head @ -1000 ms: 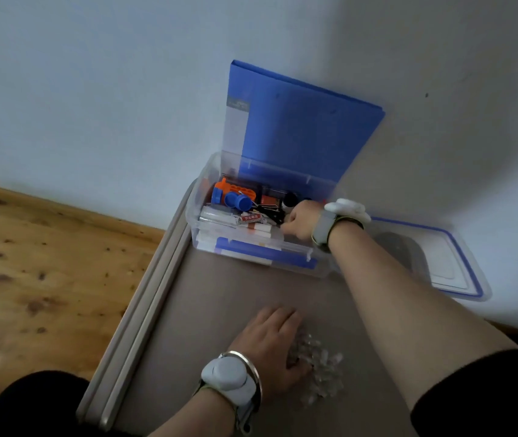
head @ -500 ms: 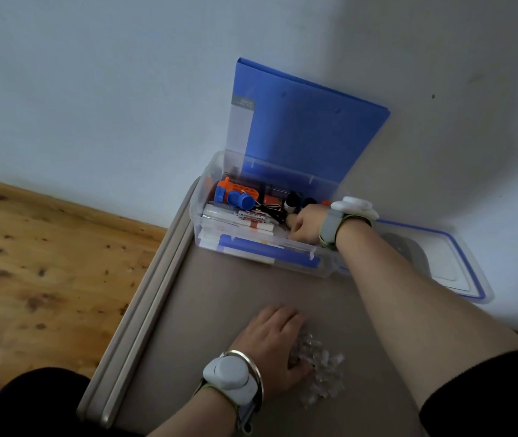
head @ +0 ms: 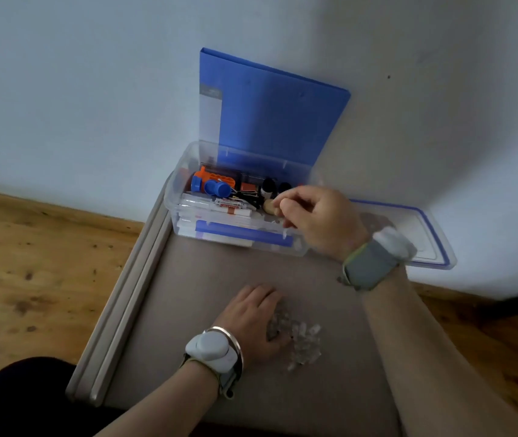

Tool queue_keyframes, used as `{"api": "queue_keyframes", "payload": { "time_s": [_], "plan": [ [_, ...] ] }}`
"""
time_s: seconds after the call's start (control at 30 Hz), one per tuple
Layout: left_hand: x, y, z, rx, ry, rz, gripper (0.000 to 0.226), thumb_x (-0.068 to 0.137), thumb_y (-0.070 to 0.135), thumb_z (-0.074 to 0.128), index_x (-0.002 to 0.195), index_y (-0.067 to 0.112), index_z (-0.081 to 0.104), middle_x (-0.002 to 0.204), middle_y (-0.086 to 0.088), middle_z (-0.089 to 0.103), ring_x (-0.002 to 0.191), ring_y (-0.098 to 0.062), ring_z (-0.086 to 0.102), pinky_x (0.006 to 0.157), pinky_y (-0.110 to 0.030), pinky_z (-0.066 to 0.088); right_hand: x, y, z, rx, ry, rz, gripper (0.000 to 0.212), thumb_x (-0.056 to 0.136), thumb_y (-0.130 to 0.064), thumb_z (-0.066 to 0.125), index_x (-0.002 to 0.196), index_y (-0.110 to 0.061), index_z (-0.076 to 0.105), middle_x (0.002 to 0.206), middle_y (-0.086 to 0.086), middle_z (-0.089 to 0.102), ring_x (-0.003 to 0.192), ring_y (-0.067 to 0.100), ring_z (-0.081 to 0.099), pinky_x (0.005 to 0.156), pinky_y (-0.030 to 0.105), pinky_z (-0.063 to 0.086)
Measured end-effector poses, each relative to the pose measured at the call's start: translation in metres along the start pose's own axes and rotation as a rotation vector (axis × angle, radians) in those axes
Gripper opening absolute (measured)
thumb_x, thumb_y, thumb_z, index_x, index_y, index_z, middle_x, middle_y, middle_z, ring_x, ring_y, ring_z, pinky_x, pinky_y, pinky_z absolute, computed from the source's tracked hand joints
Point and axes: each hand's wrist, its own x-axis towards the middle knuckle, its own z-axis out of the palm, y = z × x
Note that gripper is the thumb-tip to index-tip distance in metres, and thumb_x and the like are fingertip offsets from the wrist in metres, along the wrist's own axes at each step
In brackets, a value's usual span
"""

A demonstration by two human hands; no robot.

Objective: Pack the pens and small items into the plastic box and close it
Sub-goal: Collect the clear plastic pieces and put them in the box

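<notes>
While the left hand (head: 251, 320) rests flat, fingers relaxed, on the grey worktop (head: 188, 310), it touches a heap of small clear plastic pieces (head: 301, 342) in front of the open clear plastic box (head: 297, 247). Over its near right corner the right hand (head: 317, 216) hovers, fingers curled; whether they pinch anything cannot be told. Inside the box lie white pens (head: 219, 203); its blue-rimmed clear lid (head: 415, 234) lies just right, a blue folder (head: 267, 115) upright behind
</notes>
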Motion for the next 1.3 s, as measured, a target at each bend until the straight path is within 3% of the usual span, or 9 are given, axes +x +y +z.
{"api": "queue_keyframes", "payload": {
  "time_s": [0.1, 0.2, 0.27, 0.33, 0.47, 0.63, 0.87, 1.03, 1.3],
  "plan": [
    [0.001, 0.001, -0.005, 0.025, 0.02, 0.004, 0.076, 0.068, 0.062, 0.057, 0.127, 0.015, 0.052, 0.128, -0.003, 0.055, 0.116, -0.024, 0.05, 0.1, -0.029, 0.039, -0.072, 0.023, 0.017, 0.3, 0.138, 0.087, 0.022, 0.09, -0.019, 0.053, 0.082, -0.031, 0.07, 0.076, -0.004, 0.071, 0.068, 0.008, 0.065, 0.067, 0.026, 0.055],
    [0.0, 0.004, -0.006, 0.024, 0.086, 0.041, 0.066, 0.057, 0.05, 0.073, 0.11, 0.01, 0.065, 0.107, -0.006, 0.066, 0.093, -0.027, 0.065, 0.083, -0.031, 0.052, -0.128, 0.07, 0.047, -0.035, 0.239, 0.268, 0.02, 0.092, -0.023, 0.055, 0.107, -0.034, 0.062, 0.107, -0.007, 0.068, 0.101, 0.011, 0.062, 0.094, 0.034, 0.048],
    [-0.001, 0.004, -0.007, 0.024, 0.072, 0.052, 0.067, 0.055, 0.044, 0.074, 0.111, 0.008, 0.065, 0.107, -0.009, 0.067, 0.093, -0.03, 0.065, 0.085, -0.035, 0.052, -0.15, 0.086, 0.068, -0.266, 0.153, 0.262, 0.04, 0.091, -0.031, 0.052, 0.13, -0.021, 0.052, 0.132, 0.002, 0.054, 0.124, 0.017, 0.048, 0.108, 0.026, 0.031],
    [-0.002, 0.004, -0.008, 0.041, 0.035, 0.039, 0.071, 0.053, 0.042, 0.076, 0.113, 0.006, 0.064, 0.109, -0.011, 0.066, 0.096, -0.032, 0.065, 0.087, -0.038, 0.051, -0.159, 0.091, 0.084, -0.364, 0.051, 0.195, 0.054, 0.09, -0.037, 0.045, 0.138, -0.012, 0.043, 0.144, 0.007, 0.043, 0.135, 0.022, 0.036, 0.113, 0.031, 0.023],
    [-0.001, 0.004, -0.009, 0.094, 0.026, 0.047, 0.073, 0.048, 0.035, 0.079, 0.112, 0.002, 0.064, 0.108, -0.014, 0.067, 0.095, -0.033, 0.066, 0.084, -0.041, 0.052, -0.151, 0.095, 0.095, -0.529, 0.04, 0.124, 0.062, 0.088, -0.043, 0.032, 0.137, -0.006, 0.045, 0.141, 0.013, 0.046, 0.132, 0.03, 0.041, 0.111, 0.047, 0.029],
    [-0.003, 0.005, -0.007, 0.037, 0.04, 0.025, 0.071, 0.062, 0.029, 0.065, 0.125, -0.001, 0.053, 0.12, -0.018, 0.061, 0.107, -0.038, 0.059, 0.095, -0.043, 0.044, -0.131, 0.095, 0.092, -0.534, -0.003, 0.092, 0.068, 0.088, -0.046, 0.02, 0.141, -0.007, 0.037, 0.147, 0.011, 0.039, 0.137, 0.025, 0.033, 0.116, 0.039, 0.02],
    [-0.004, 0.005, -0.01, 0.043, 0.063, 0.061, 0.077, 0.062, 0.033, 0.064, 0.129, -0.001, 0.05, 0.122, -0.017, 0.06, 0.112, -0.036, 0.057, 0.097, -0.041, 0.043, -0.116, 0.1, 0.09, -0.503, 0.003, 0.055, 0.049, 0.093, -0.032, 0.045, 0.135, -0.007, 0.047, 0.137, 0.009, 0.051, 0.128, 0.025, 0.044, 0.113, 0.034, 0.026],
    [-0.005, 0.003, -0.009, 0.041, 0.081, 0.063, 0.077, 0.064, 0.041, 0.052, 0.132, 0.003, 0.048, 0.124, -0.01, 0.06, 0.118, -0.032, 0.052, 0.102, -0.046, 0.041, -0.116, 0.102, 0.089, -0.472, -0.007, 0.031, 0.058, 0.088, -0.044, 0.039, 0.135, -0.012, 0.048, 0.134, 0.003, 0.053, 0.125, 0.022, 0.044, 0.109, 0.031, 0.029],
    [-0.003, -0.004, -0.009, -0.025, 0.044, 0.035, 0.096, 0.061, 0.034, 0.068, 0.143, 0.004, 0.029, 0.141, -0.017, 0.045, 0.13, -0.03, 0.044, 0.112, -0.037, 0.018, -0.107, 0.103, 0.095, -0.443, 0.044, -0.011, 0.055, 0.083, -0.045, 0.044, 0.131, -0.018, 0.051, 0.128, -0.003, 0.058, 0.116, 0.021, 0.049, 0.103, 0.034, 0.036]
  ]
}}
